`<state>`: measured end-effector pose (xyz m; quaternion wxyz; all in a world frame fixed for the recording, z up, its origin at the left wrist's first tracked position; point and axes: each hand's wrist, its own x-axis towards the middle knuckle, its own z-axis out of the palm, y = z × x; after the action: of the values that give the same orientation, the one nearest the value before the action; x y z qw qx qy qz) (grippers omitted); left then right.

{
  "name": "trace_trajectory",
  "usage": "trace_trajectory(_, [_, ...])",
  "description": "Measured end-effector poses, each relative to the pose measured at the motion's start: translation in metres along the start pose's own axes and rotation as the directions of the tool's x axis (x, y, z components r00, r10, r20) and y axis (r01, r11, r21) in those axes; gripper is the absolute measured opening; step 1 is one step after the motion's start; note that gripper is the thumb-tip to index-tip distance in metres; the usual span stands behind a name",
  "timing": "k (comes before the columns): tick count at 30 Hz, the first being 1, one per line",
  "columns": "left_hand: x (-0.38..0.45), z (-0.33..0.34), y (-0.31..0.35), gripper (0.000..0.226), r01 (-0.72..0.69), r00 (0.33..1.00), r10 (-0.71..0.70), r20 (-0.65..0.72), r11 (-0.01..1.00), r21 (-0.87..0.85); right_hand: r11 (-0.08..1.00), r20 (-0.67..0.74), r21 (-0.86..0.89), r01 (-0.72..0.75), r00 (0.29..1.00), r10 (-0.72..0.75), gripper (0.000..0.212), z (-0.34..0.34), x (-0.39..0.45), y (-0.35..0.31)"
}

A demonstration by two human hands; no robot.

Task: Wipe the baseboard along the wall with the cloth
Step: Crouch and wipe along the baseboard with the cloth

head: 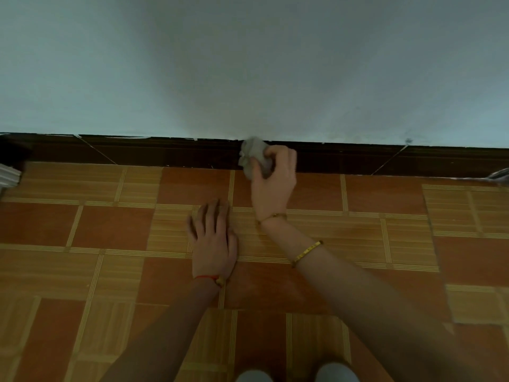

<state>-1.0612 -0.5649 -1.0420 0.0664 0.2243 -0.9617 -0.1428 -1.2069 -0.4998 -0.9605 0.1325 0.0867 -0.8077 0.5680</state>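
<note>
Your right hand (272,183) grips the crumpled grey cloth (254,157), pressed against the dark brown baseboard (165,153) below the pale wall (248,64); your left hand (213,241) rests flat, fingers spread, on the orange tiled floor (110,230).

Grey cloth (254,157) is sitting crumpled against the dark brown baseboard (165,153) — that glossy strip is running left to right along the far wall's foot.

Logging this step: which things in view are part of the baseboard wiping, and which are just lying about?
In the job: cloth, right hand gripping it, dark baseboard.
Just there: left hand flat on the tiled floor, white object at left edge, grey thing at right edge.
</note>
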Motion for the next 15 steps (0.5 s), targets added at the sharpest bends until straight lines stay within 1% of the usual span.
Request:
trace_trajectory(2, [0.0,0.001,-0.001,0.056,-0.006,1.0,0.006,-0.004,1.0,0.004,1.0,0.044,0.021,-0.013,0.999,0.012,0.019,0.018,-0.007,-0.008])
trace_trajectory(4, [0.0,0.001,-0.003,0.055,-0.009,1.0,0.009,-0.009,1.0,-0.001,1.0,0.056,0.022,-0.022,0.998,0.021,0.019,0.026,-0.01,-0.011])
trace_trajectory(8, [0.0,0.0,-0.001,0.056,-0.003,1.0,0.003,0.003,1.0,-0.011,1.0,0.057,0.002,0.001,0.998,-0.001,0.02,0.013,-0.006,-0.002])
trace_trajectory(11, [0.0,-0.001,-0.001,0.057,0.003,1.0,-0.002,0.028,1.0,-0.01,0.999,-0.029,-0.01,-0.032,0.999,0.032,0.026,-0.011,0.004,0.007])
trace_trajectory(15, [0.0,-0.001,-0.002,0.057,0.006,0.999,-0.005,0.039,1.0,-0.018,0.997,-0.159,-0.063,-0.038,0.987,0.028,0.029,-0.053,0.022,0.026])
